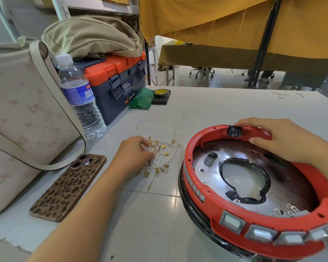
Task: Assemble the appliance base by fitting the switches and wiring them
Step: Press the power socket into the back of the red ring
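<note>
Red plastic forms the ring of the round appliance base point(254, 220), which lies on the white table point(225, 106) at the near right, a row of four grey rectangular switches point(261, 233) fitted in its nearest edge. A metal plate point(212, 171) with a large black-edged hole is seen inside the ring. To the left, a phone point(68, 188) in a leopard-print case is laid flat beside a cream handbag point(23, 120). Between phone and base, a loose pile of short white wires point(159, 157) with brass terminals is spread on the table; it is touched by the left hand point(134, 154), whose fingers are curled into the pile, pinching at the wires. At the far rim of the base, the right hand point(273, 140) is curled round the ring beside a small black part point(234, 131). Farther back, a water bottle point(80, 97), an orange-lidded toolbox point(117, 82) and a roll of tape point(161, 92) are seen.
</note>
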{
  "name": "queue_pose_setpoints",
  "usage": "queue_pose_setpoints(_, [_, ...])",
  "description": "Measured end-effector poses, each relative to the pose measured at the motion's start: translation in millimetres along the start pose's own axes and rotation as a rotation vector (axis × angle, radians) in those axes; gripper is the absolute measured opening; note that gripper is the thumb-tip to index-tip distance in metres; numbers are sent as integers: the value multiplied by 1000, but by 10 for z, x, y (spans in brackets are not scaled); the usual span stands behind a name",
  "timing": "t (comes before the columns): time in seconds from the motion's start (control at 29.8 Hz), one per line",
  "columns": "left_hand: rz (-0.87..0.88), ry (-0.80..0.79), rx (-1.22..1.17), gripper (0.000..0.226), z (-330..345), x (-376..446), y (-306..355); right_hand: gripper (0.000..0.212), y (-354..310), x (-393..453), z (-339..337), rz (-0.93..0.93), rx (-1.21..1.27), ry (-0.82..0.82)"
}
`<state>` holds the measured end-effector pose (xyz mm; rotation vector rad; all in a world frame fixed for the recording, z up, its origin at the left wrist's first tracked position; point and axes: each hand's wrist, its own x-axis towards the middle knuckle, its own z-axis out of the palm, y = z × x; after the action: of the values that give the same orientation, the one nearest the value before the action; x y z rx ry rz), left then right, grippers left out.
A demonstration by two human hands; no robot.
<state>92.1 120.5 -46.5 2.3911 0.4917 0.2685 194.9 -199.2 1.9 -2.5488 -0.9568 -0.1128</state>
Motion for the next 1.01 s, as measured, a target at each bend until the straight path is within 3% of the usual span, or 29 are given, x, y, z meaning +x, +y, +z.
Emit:
queue_pose_setpoints(0.17, [-21, -1, -48, 8, -1, -4, -2, 47, -2, 0, -3, 9, -5, -10])
queue_pose_setpoints(0.67, [-72, 70, -141, 12, -13, 12, -18, 48, -14, -5, -6, -12, 18, -12])
queue_pose_setpoints(0.87, [-14, 92, -290, 13, -42, -7, -33, 48, -23, -4, -10, -11, 18, -21])
queue_pose_setpoints(1.01, [150, 62, -379, 18, -93, -59, 51, 48, -16, -2, -6, -9, 19, -14])
